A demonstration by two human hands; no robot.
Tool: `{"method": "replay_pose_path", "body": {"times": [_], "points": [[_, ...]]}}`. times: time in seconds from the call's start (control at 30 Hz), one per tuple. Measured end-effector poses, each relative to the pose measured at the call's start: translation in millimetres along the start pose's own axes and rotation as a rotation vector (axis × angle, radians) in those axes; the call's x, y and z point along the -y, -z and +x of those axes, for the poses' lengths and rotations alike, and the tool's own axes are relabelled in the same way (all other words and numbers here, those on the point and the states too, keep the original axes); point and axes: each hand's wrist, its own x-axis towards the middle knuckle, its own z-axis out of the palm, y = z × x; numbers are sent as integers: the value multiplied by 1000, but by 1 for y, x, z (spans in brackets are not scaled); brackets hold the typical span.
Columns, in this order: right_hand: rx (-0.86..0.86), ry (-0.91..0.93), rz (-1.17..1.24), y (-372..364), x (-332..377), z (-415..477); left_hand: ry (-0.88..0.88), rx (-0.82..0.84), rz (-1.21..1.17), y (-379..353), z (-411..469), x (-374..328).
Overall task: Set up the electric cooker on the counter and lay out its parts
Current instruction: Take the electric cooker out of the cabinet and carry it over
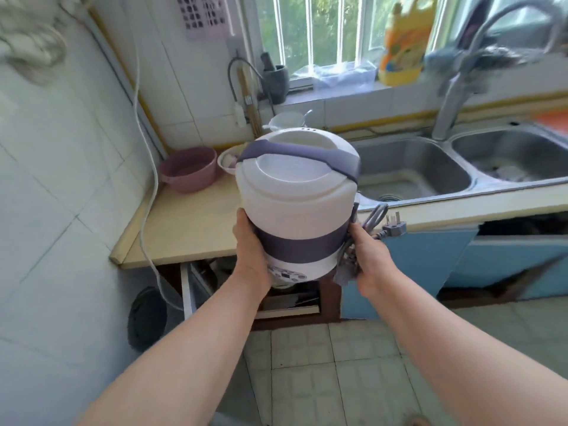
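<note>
From the head camera, a pale worktop [196, 222] runs along a white-tiled wall to a double steel sink [412, 170] under a barred window. A pink basin [189, 169] sits at the back of the worktop, well apart from the front edge. The white and purple electric cooker [295, 204] is in the air in front of the worktop, tilted toward the camera, lid on. The left hand [252, 250] is wrapped around its left side; the right hand [367, 256] presses the right side and clutches the bundled grey power cord [373, 221], its plug sticking out. The cooker hides most of the bowls behind it. The faucet is blurred, and the open cupboard under the worktop is too dark to make out.
</note>
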Motion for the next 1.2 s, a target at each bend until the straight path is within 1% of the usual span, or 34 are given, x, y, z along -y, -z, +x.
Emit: {"method": "replay_pose_path", "body": {"times": [0.1,0.23,0.33,0.53,0.7,0.87,0.97,1.1,1.2], "points": [[-61,69,62,36,40,0,-16,72,42,-60,-8,2],[-165,159,139,105,98,4,-12,228,74,-152,-16,22],[-243,218,202,166,148,7,24,330,112,-232,-34,44],[-376,331,237,297,242,1,115,530,229,-383,-74,102],[-432,391,295,387,302,-12,162,647,300,-490,-110,140],[-551,425,361,451,346,-12,152,734,365,-572,-136,162],[-579,440,431,486,370,-4,142,823,389,-616,-148,176],[-682,473,431,521,398,9,172,930,406,-672,-155,195],[-704,509,452,549,423,28,190,989,453,-723,-151,209]]}}
